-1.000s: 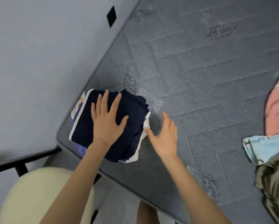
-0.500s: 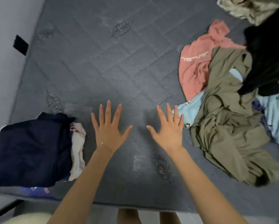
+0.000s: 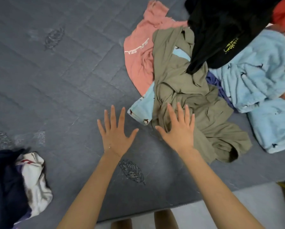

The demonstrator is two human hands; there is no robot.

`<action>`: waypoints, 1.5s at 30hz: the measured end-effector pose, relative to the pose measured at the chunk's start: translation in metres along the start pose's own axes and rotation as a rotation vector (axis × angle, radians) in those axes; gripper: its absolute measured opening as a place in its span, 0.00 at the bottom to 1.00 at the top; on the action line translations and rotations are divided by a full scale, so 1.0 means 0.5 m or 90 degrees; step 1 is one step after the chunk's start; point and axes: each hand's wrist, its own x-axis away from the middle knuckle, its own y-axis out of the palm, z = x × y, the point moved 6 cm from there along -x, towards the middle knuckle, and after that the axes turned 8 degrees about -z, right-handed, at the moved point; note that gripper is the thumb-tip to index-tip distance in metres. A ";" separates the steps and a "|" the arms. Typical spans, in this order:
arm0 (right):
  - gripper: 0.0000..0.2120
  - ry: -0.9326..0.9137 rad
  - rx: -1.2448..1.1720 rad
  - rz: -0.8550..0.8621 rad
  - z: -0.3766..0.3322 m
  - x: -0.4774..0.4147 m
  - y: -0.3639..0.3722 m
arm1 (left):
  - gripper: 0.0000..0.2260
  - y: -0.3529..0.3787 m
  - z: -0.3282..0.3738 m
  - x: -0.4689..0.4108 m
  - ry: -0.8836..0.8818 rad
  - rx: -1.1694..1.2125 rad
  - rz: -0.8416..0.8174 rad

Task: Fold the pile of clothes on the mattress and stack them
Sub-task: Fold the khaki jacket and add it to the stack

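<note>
Open mattress on the left, clothes crowding the right

A wide stretch of bare mattress (image 3: 64, 80) is lying free between the folded stack (image 3: 9, 187) at the lower left and the loose pile. The left hand (image 3: 116, 136) is spreading over that free stretch. The olive garment (image 3: 179, 83) is lying under the right hand (image 3: 178, 131), with the pink shirt (image 3: 138, 60), black garment (image 3: 221, 30) and light blue cloth (image 3: 262, 71) blocking the room beyond.

mattress (image 3: 55, 76): quilted matt fabric | olive garment (image 3: 179, 83): thin creased cloth | blue garment (image 3: 262, 76): fleecy
</note>
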 end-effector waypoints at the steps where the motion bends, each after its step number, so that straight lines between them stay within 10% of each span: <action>1: 0.41 0.007 -0.001 0.004 0.021 -0.006 -0.004 | 0.37 0.012 0.014 -0.007 -0.003 0.004 -0.011; 15: 0.43 -0.014 -0.093 -0.048 0.121 -0.081 0.051 | 0.41 0.142 0.081 -0.175 -0.090 0.295 -0.117; 22: 0.35 -0.043 -0.365 -0.123 0.075 -0.080 0.128 | 0.21 0.149 0.067 -0.216 -0.129 0.295 -0.071; 27: 0.30 0.138 -0.591 -0.153 0.050 -0.077 0.157 | 0.07 0.090 0.094 -0.177 -0.008 0.618 -0.052; 37: 0.28 0.229 -1.088 -0.276 -0.070 -0.103 0.111 | 0.11 -0.073 0.066 -0.011 0.120 0.902 -0.087; 41: 0.26 0.193 -1.256 -0.141 -0.097 -0.120 0.041 | 0.10 -0.097 0.012 0.044 0.134 0.925 -0.106; 45: 0.09 0.239 -1.030 0.031 -0.125 -0.090 0.004 | 0.06 -0.089 -0.048 0.078 0.115 0.876 -0.156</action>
